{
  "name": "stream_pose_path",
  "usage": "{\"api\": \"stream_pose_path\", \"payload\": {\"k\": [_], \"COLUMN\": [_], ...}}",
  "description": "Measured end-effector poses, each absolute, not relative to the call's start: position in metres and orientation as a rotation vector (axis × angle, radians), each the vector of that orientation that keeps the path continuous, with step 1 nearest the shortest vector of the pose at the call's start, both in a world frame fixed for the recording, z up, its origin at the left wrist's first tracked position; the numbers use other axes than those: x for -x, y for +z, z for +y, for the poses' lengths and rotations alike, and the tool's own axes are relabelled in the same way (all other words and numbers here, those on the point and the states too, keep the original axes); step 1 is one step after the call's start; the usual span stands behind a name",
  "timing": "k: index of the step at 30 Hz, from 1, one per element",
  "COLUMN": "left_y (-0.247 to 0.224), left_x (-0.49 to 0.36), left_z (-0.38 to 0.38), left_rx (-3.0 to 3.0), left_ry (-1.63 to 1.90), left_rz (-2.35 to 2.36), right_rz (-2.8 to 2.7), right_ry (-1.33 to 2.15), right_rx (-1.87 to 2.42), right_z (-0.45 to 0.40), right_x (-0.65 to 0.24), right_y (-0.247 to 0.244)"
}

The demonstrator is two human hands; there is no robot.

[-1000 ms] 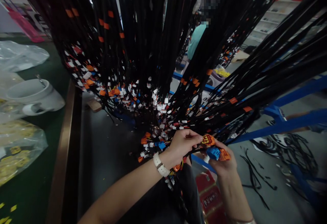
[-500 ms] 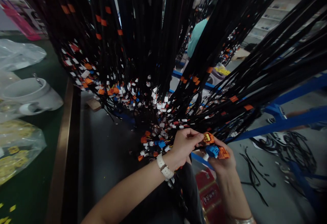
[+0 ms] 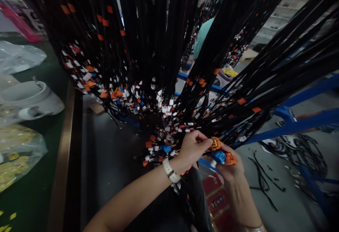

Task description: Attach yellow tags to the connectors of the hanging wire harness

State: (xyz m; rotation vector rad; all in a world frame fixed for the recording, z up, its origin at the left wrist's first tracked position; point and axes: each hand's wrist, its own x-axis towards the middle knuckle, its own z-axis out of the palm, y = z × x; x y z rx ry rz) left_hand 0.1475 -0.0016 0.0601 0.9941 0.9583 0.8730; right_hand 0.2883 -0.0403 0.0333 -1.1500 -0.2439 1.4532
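Observation:
Fingers of my right hand [image 3: 234, 170] curl around a small group of plug connectors on wires. Among them are a blue connector [image 3: 219, 156], an orange connector [image 3: 231, 158] and another orange connector with a yellow insert [image 3: 215, 143]. My left hand [image 3: 191, 150], with a white-strapped watch [image 3: 171, 171] on the wrist, is closed in a pinch. Its thumb tip meets the edge of the yellow-insert connector; what lies between the fingers is mostly hidden. Behind both hands hang thick bundles of black wire harness [image 3: 148, 41] with many white, orange and blue connectors at their ends.
A blue metal frame [image 3: 315, 120] runs along the right. On the green surface at left stand a whitish tub [image 3: 50, 101] and a plastic bag of yellow parts [image 3: 23, 158]. A red box [image 3: 218, 200] sits below my hands. Beyond the harnesses is a person in a light green top [image 3: 203, 36].
My hands stay in nearly the same place. The yellow-insert connector and the blue one are slightly turned, and my left thumb lies a little further over the connector's edge.

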Motion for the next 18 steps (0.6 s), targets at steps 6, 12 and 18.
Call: {"api": "stream_pose_path", "payload": {"k": [6, 12, 18], "left_y": [0.0584, 0.0594, 0.0650], "left_x": [-0.1462, -0.1443, -0.1458], "left_z": [-0.0053, -0.0090, -0.0074], "left_rx": [-1.128, -0.883, -0.734], "left_ry": [0.951, 0.815, 0.754], "left_rz": [0.963, 0.808, 0.735], "right_rz": [-0.255, -0.266, -0.214], "right_ry": [1.468, 1.436, 1.456], "right_rx": [1.140, 1.134, 1.150], "right_z": [-0.0410, -0.0413, -0.0428], "right_x": [-0.2853, -0.2861, -0.2859], "right_y": [0.0359, 0.0312, 0.0316]}}
